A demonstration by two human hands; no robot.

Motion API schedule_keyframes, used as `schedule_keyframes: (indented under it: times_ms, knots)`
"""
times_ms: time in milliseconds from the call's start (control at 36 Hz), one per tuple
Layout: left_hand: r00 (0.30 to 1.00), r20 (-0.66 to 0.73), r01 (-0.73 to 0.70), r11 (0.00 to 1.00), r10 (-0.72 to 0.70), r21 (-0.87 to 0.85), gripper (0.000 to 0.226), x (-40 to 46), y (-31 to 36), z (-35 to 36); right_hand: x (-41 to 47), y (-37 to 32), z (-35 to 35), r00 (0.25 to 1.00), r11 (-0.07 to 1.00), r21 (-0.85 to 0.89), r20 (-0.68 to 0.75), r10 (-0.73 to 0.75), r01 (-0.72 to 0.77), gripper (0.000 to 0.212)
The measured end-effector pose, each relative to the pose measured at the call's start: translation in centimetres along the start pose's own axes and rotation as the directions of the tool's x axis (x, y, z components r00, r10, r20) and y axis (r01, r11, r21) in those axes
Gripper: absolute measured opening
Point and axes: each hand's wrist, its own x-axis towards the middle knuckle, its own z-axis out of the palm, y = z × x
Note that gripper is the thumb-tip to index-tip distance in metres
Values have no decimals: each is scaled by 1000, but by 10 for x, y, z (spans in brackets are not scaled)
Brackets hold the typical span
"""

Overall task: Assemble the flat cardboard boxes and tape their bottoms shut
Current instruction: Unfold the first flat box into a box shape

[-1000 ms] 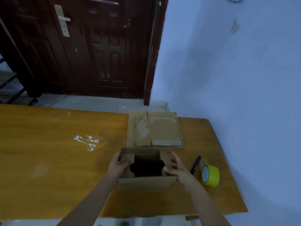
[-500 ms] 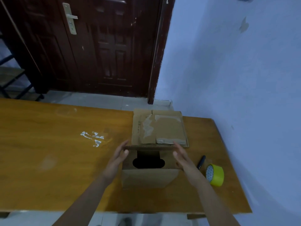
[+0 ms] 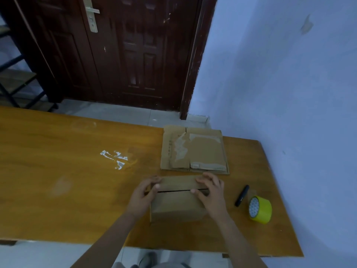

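On the wooden table [image 3: 58,180], near its front edge, stands the cardboard box [image 3: 178,205] with two flaps folded shut on top; only a thin dark seam shows between them, so the inside is hidden. Left hand [image 3: 142,197] grips the left end of the flaps, right hand [image 3: 211,193] presses curled fingers on the right end. Just behind lies a stack of flat cardboard boxes [image 3: 195,150]. Right of the box lie a black marker [image 3: 241,195] and a yellow tape roll [image 3: 260,209].
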Motion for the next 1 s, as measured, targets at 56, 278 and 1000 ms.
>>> schedule_keyframes:
  times_ms: [56, 278, 1000]
  knots:
    - [1000, -11, 17, 1000, -18, -7, 31, 3, 1, 3, -2, 1, 0, 1000, 997, 82, 4, 9, -9, 50]
    - [918, 10, 395, 912, -397, -108, 73, 7, 9, 8, 9, -3, -6, 916, 880, 264, 183, 357, -396, 79]
    - [787, 13, 552, 695, -617, -460, 40, 49, 39, 13, 14, -2, -29, 920, 642, 659, 264, 290, -392, 57]
